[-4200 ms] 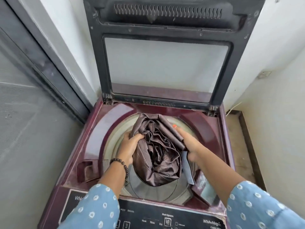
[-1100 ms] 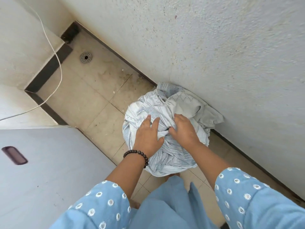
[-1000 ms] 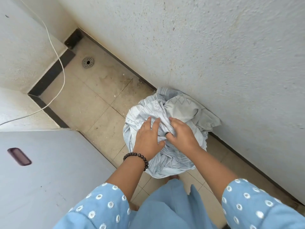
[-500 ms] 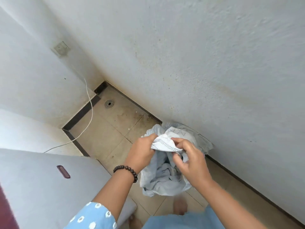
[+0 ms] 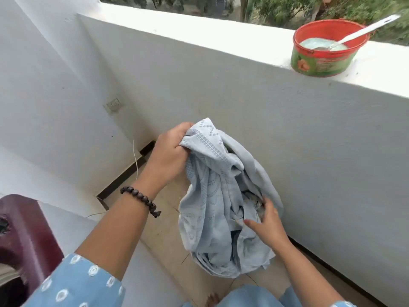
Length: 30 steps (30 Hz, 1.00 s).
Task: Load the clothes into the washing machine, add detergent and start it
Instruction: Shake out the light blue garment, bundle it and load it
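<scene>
A pale blue patterned cloth (image 5: 212, 200) hangs in the air over the tiled floor, lifted by both hands. My left hand (image 5: 170, 151) grips its top edge in a fist. Lower down, my right hand (image 5: 267, 222) holds the bunched folds from the right side. The maroon washing machine (image 5: 24, 235) shows at the lower left edge, with its white side panel (image 5: 137, 269) below my left arm. A red tub (image 5: 325, 49) of pale detergent powder with a white spoon (image 5: 363, 29) in it stands on the balcony wall (image 5: 243, 34) at the upper right.
White balcony walls close in on the left and right. A wall socket (image 5: 114, 104) with a thin white cable (image 5: 135, 160) sits in the corner. The beige tiled floor (image 5: 163, 235) runs between machine and wall. Trees show beyond the wall.
The cloth has come up off the floor pile and now hangs from my left hand. My view has risen, bringing the wall top and detergent tub into sight.
</scene>
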Tool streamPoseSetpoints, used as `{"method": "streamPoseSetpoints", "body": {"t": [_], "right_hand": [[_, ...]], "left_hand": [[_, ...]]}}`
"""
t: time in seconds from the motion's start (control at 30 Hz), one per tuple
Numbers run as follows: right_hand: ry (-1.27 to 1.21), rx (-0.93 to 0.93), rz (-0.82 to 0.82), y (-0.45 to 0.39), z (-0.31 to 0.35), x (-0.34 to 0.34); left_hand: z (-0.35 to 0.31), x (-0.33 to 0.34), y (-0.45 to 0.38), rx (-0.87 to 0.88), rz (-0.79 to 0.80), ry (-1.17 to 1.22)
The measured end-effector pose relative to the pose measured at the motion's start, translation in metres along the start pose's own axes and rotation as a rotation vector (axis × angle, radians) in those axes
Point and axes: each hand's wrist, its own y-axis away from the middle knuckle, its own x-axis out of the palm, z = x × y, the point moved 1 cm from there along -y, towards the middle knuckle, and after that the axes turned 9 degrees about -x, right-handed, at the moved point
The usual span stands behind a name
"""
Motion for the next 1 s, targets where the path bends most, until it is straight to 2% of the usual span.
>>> {"method": "streamPoseSetpoints", "body": {"t": [0.17,0.37,0.43,0.53,0.7,0.73,0.8,0.87,0.9,1.0], "right_hand": [[0.018,0.117,-0.037,-0.001,0.003,-0.011],[0.084,0.183,-0.003,0.001,0.013,0.007],[0.058,0.183,-0.061,0.003,0.021,0.006],[0.005,0.067,-0.215,0.000,0.045,-0.015],[-0.099,-0.237,-0.419,0.009,0.128,-0.087],[-0.133,-0.287,-0.447,0.013,0.146,-0.101],[-0.208,-0.393,-0.486,0.021,0.178,-0.123],[-0.235,-0.511,-0.449,0.035,0.206,-0.137],[-0.251,-0.565,-0.396,0.043,0.218,-0.142],[-0.265,-0.708,-0.173,0.066,0.250,-0.142]], "left_hand": [[-0.041,-0.027,0.011,0.068,0.026,0.192],[-0.088,-0.044,0.021,0.159,0.066,0.477],[-0.100,-0.047,0.026,0.207,0.085,0.543],[-0.100,-0.048,0.028,0.217,0.076,0.569],[-0.065,-0.029,0.035,0.078,0.046,0.225],[-0.059,-0.024,0.038,0.030,0.091,0.145],[-0.052,-0.016,0.045,-0.092,0.327,-0.027],[-0.049,-0.014,0.052,-0.158,0.578,-0.277],[-0.048,-0.014,0.055,-0.166,0.649,-0.334],[-0.056,-0.013,0.055,-0.070,0.616,-0.240]]}}
